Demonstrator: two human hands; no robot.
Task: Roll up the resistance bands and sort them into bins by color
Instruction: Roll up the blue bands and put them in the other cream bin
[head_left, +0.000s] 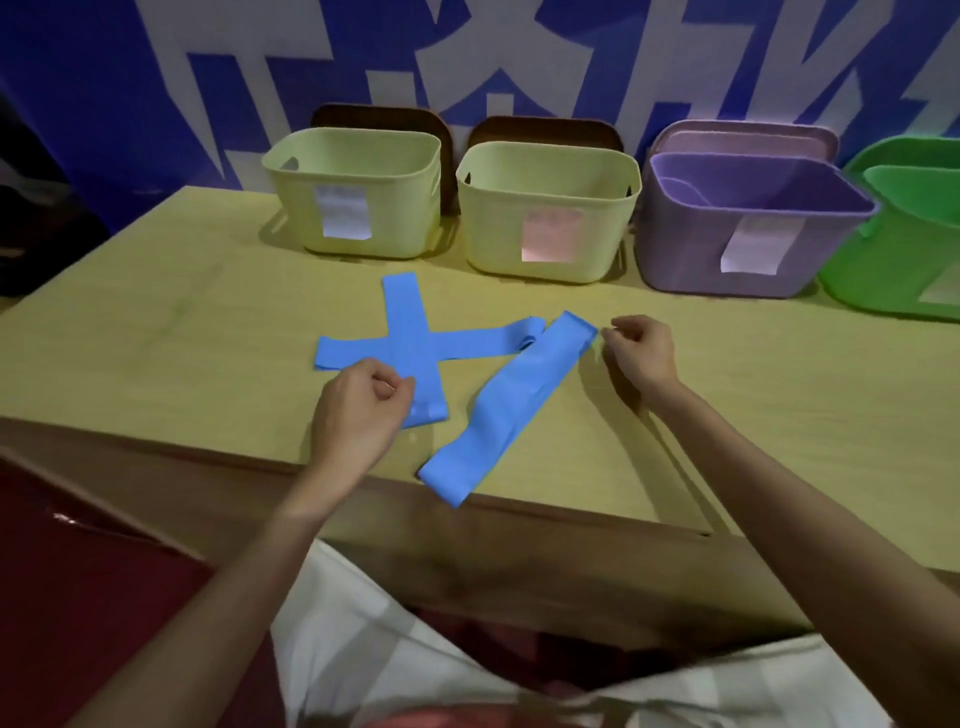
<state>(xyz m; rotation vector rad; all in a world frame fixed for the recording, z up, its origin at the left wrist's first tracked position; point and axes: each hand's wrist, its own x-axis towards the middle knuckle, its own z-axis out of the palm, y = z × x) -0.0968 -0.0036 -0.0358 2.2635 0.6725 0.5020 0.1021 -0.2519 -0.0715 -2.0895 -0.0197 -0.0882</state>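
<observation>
Head view: three blue bands (415, 345) flat mid-desk (156, 322), one overhanging near edge, bins (545, 244) along far edge, left hand (358, 405) curled over crossed pair, right hand (641, 353) pinching third band's far end.

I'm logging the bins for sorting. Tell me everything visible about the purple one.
The purple bin is a rounded rectangular tub of matte plastic, standing upright and open on the wooden table, third from the left between a pale yellow bin and a green bin. A white paper label hangs on its front. A lilac lid leans behind it. Neither hand touches it.
</observation>
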